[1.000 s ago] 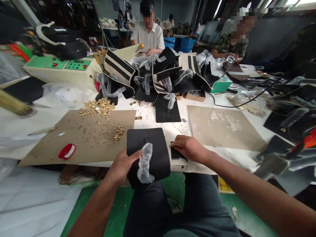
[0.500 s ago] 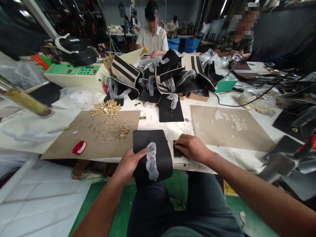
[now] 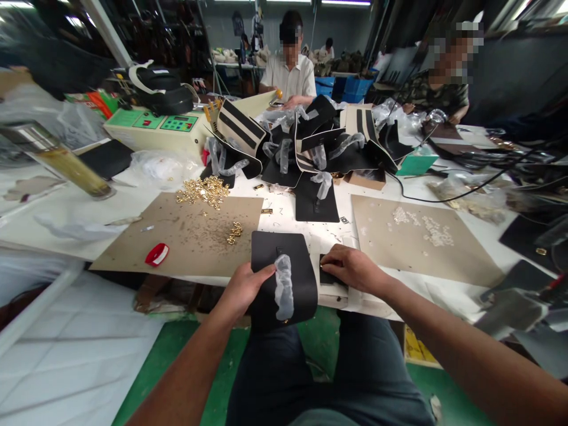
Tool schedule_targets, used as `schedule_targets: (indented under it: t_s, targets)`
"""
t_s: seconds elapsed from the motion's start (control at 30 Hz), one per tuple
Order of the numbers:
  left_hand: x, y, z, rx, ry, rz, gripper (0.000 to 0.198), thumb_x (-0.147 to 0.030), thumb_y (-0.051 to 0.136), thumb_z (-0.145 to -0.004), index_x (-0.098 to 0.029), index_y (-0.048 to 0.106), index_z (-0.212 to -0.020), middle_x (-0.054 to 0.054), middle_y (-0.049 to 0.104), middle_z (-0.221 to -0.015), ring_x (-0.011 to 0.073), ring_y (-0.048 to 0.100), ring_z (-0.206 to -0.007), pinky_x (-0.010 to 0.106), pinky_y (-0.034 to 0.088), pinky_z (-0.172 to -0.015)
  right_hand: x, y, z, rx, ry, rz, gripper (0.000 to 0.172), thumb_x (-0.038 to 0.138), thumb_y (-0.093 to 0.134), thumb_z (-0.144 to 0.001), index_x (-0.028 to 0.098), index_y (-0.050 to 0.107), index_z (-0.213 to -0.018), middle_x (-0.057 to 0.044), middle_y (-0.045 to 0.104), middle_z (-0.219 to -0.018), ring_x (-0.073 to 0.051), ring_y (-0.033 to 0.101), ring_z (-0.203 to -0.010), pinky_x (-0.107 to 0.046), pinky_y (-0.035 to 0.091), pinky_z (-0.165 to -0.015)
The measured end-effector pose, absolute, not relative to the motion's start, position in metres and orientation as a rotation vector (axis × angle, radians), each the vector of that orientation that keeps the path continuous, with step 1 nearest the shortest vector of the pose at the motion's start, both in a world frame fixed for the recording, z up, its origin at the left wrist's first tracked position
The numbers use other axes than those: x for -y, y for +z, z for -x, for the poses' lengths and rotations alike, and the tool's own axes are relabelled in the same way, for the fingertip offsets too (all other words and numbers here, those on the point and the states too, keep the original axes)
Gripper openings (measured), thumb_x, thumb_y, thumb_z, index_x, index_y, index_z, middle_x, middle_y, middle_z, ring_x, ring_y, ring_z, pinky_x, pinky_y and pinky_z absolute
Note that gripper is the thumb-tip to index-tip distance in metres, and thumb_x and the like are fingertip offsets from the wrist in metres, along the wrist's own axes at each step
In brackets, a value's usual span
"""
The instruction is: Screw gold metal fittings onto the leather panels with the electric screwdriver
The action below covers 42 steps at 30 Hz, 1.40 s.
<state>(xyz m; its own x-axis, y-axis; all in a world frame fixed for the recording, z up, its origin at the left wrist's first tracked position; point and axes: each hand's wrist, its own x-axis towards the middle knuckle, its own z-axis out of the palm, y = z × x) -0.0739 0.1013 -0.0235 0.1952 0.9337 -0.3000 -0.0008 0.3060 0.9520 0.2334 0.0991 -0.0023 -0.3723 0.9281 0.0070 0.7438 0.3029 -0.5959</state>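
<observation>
My left hand [image 3: 246, 288] grips the left side of a black leather bag flap [image 3: 302, 269], thumb on top and fingers hidden beneath. A strip of clear plastic wrap [image 3: 284, 290] covers a part along the flap's middle, and a small gold fitting [image 3: 285, 320] shows at its lower end. To the right of the flap, my right hand [image 3: 352, 267] is closed over a small dark block [image 3: 331, 276] at the table's front edge. Its thumb and fingertips are pinched together there; a tiny gold glint shows at them, too small to name.
Gold metal fittings [image 3: 204, 190] lie heaped on the left brown board [image 3: 146, 236], near a red tape ring [image 3: 157, 255]. Small whitish pieces [image 3: 437, 231] are scattered on the right board [image 3: 381, 242]. Black bag pieces [image 3: 317, 198] pile up behind. A glass bottle [image 3: 73, 168] stands left; two people sit opposite.
The whole scene has shifted slightly to the right in view as my head turned. Both hands keep nearly the same places on the flap and at the dark block.
</observation>
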Motion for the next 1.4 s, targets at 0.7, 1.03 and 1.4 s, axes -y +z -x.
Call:
schedule_targets:
  t_s: [0.7, 1.03, 1.4]
  targets:
    - [-0.078, -0.008, 0.071, -1.196, 0.884, -1.093, 0.062, -0.057, 0.086, -0.078, -0.013, 0.079, -0.121, 0.015, 0.082, -0.120, 0.0393, 0.076, -0.116, 0.048, 0.059, -0.104, -0.088, 0.001, -0.224, 2.220, 0.458, 1.731, 0.018, 0.026, 0.068, -0.098, 0.032, 0.084, -0.100, -0.001, 0.078, -0.105, -0.021, 0.072, -0.096, -0.031, 0.052, -0.080]
    - [-0.023, 0.033, 0.068, -1.203, 0.888, -1.312, 0.046, -0.051, 0.077, -0.089, -0.015, 0.082, -0.117, 0.010, 0.082, -0.121, 0.0385, 0.073, -0.118, 0.045, 0.057, -0.106, -0.058, 0.014, -0.226, 1.803, 0.477, 1.496, 0.025, 0.032, 0.065, -0.100, 0.024, 0.077, -0.121, -0.008, 0.073, -0.103, -0.021, 0.071, -0.086, -0.036, 0.058, -0.082]
    - [0.014, 0.058, 0.033, -1.321, 0.904, -1.623, 0.036, -0.048, 0.063, -0.099, -0.021, 0.082, -0.115, 0.008, 0.083, -0.112, 0.0344, 0.076, -0.108, 0.039, 0.060, -0.096, 0.027, 0.080, -0.178, 1.708, 0.624, 1.113, 0.042, 0.047, 0.077, -0.094, 0.030, 0.071, -0.132, -0.011, 0.072, -0.112, -0.029, 0.071, -0.100, -0.045, 0.061, -0.085]
